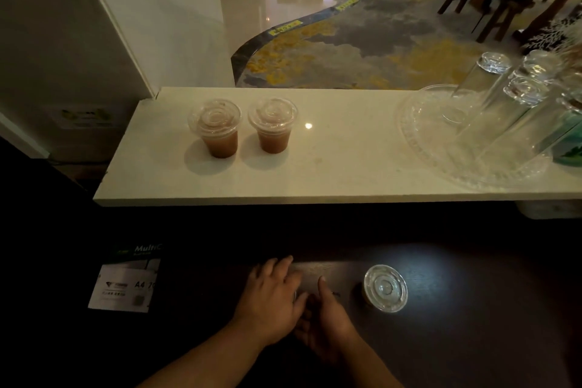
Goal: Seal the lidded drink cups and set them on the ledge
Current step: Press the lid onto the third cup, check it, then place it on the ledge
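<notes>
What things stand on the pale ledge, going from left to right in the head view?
Left drink cup → right drink cup → clear glass tray → upturned drinking glasses.

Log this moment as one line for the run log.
ledge: two lidded cups | dark counter: third lidded cup | left hand over right hand, item hidden
</notes>
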The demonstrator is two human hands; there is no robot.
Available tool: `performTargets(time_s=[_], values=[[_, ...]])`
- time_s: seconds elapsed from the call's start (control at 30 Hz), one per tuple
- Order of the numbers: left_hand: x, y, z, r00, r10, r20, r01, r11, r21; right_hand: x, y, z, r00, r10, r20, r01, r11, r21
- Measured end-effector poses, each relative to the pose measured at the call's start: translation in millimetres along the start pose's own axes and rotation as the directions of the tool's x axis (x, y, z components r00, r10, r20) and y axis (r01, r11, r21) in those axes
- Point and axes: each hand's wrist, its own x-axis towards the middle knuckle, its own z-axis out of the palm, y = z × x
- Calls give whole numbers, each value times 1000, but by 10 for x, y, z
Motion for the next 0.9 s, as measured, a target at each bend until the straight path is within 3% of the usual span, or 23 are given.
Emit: performTargets(time_s=[0.43,0.6,0.73,0.9], values=[[-15,16,-50,1000,8,9,-8,999,35,11,28,-8,998,-3,64,2,1000,3],[-30,-58,-113,996,5,85,0,998,-56,-70,15,32,997,-13,82,15,1000,-23],[-104,-92,-252,987,-96,126,104,993,-53,-72,25,53,996,-12,91,14,999,-31],[-179,-110,-446,979,-74,189,101,985,-138,-157,11,142,992,-20,124,23,999,-27]])
